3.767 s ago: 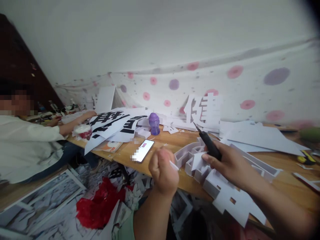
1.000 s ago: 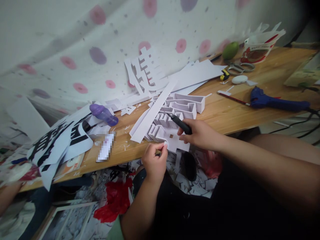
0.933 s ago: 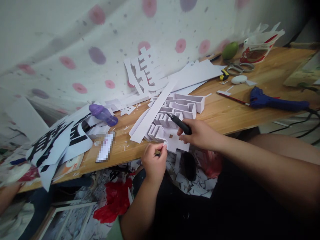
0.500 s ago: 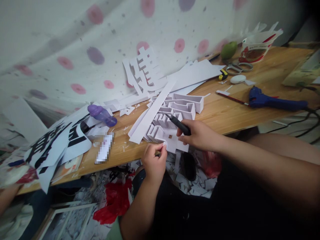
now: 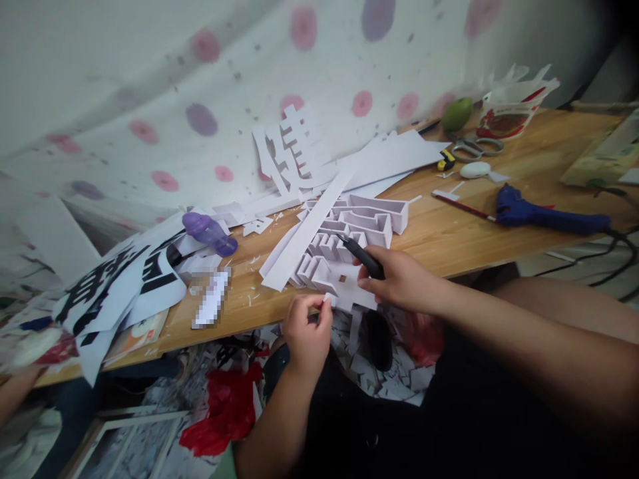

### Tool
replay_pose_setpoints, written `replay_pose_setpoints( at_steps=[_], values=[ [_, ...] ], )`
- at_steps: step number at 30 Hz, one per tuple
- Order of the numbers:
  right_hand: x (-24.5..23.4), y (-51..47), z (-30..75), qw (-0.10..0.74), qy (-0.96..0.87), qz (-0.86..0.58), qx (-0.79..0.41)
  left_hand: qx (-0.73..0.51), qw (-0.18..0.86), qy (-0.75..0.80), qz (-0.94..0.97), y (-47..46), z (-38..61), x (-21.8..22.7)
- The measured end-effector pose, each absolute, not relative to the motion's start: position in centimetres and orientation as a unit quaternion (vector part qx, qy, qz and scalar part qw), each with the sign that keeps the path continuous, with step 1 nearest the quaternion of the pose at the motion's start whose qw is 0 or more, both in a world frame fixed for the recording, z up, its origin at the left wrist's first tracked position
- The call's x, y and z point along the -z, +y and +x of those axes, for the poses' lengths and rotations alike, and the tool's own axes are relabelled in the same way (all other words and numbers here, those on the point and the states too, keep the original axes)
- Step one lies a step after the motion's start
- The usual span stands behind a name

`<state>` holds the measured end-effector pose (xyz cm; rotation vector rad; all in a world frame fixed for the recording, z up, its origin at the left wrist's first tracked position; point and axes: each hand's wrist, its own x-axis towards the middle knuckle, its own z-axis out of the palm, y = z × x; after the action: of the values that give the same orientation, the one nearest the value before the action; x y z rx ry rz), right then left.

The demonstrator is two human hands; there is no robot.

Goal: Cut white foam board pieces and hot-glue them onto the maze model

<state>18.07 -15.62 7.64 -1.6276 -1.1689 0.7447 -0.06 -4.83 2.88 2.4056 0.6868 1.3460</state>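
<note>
A white foam-board character (image 5: 344, 288) with raised side walls lies at the table's front edge. My right hand (image 5: 394, 276) is closed around a black-handled craft knife (image 5: 367, 258), its tip pointing left over the standing walls. Close to the character's front corner, my left hand (image 5: 308, 327) pinches a small white piece (image 5: 328, 299) between thumb and forefinger. Whether that piece is joined to the character I cannot tell. A long white strip (image 5: 304, 236) lies slanted across the walls.
On the wooden table (image 5: 464, 243) lie a blue glue gun (image 5: 544, 211), scissors (image 5: 472, 149), a purple bottle (image 5: 210, 233) and printed sheets (image 5: 120, 286). A cut-out white character (image 5: 287, 153) leans at the back. A paper tub (image 5: 514, 110) stands far right. Scraps litter the floor; another person's arm (image 5: 20, 392) shows at left.
The view has shifted slightly, so the table sits a little lower. Both hands keep their holds near the character, with only slight movement of the fingers.
</note>
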Motion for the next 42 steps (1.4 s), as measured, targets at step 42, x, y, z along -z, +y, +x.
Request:
replay_pose_setpoints(
  at_steps=[42],
  values=[
    [-8.8, -20.2, 14.2, 0.366, -0.721, -0.58, -0.102, -0.249, 0.896, 0.191, 0.315, -11.2, -2.5, -9.9]
  ],
)
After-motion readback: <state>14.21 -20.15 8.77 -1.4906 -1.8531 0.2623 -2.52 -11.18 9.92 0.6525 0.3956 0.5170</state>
